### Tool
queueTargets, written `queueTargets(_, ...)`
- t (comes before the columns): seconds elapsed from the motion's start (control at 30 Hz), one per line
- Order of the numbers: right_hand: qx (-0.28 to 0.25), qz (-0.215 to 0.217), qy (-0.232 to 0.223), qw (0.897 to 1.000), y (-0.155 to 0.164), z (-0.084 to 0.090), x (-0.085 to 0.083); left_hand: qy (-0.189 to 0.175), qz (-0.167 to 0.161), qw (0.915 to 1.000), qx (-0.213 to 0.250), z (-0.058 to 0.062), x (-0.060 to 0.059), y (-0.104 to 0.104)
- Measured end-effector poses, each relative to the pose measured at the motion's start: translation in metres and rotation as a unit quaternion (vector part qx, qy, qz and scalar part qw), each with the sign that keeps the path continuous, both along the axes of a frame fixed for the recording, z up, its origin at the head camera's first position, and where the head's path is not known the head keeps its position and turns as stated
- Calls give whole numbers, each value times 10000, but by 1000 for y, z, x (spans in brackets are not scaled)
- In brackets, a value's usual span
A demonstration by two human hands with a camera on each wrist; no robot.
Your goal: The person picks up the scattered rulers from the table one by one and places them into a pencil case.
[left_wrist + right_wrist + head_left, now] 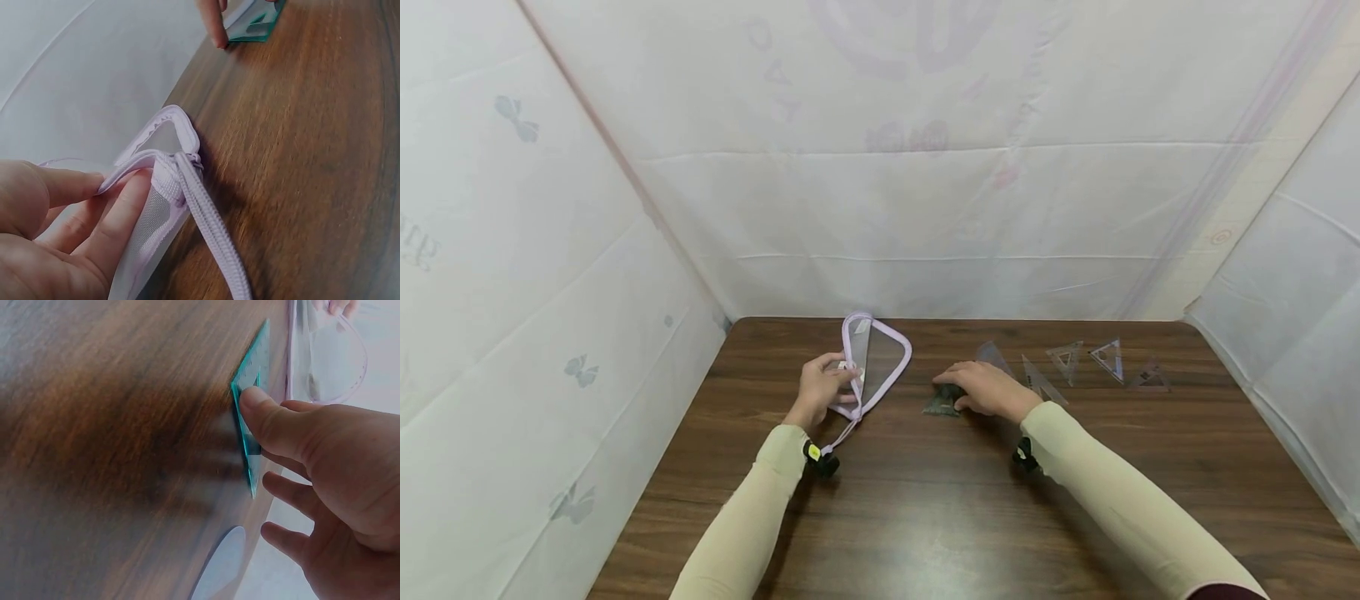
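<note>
A pouch [883,354] of see-through mesh with lilac trim lies on the left of the table in the head view. My left hand [823,387] pinches the trim along its opening, thumb against fingers. In the left wrist view a lilac cord [212,225] hangs from the pouch's corner. To the right of the pouch, my right hand [988,387] grips a green transparent set square [938,406]. The right wrist view shows the thumb over the set square [253,362] and the index finger behind it; the other fingers are spread apart.
Right of my right hand lie a clear rounded protractor [994,357], a long clear set square [1041,385] and several smaller triangles [1108,360]. White sheeting [925,233] rises behind the brown wooden table [940,517] and at both sides.
</note>
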State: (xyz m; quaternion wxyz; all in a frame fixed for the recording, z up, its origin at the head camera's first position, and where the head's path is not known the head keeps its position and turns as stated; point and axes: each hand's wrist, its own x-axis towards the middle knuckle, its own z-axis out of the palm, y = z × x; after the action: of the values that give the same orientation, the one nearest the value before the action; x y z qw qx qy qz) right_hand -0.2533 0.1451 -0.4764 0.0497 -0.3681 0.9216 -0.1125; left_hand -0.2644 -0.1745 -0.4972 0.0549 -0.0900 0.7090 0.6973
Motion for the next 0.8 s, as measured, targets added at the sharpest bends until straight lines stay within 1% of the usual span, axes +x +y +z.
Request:
queueTargets(0.2,-163,-17,14,9999,0,-1,-2,-125,101,9993,350,-3,-1,-1)
queueTargets(0.33,-158,-50,13,9999,2,-2,-4,-143,154,9989,418,-6,-2,-1)
queueTargets(0.47,-152,-43,-86,9998,5,-1,-7,-153,157,9987,457,-9,-3,0)
queueTargets(0.6,-70,-75,-154,9998,9,1,-8,-158,104,9984,532,-12,-3,0)
queueTargets(0.8,195,61,6,9998,7,-2,-11,-155,184,9980,576,-12,-2,0)
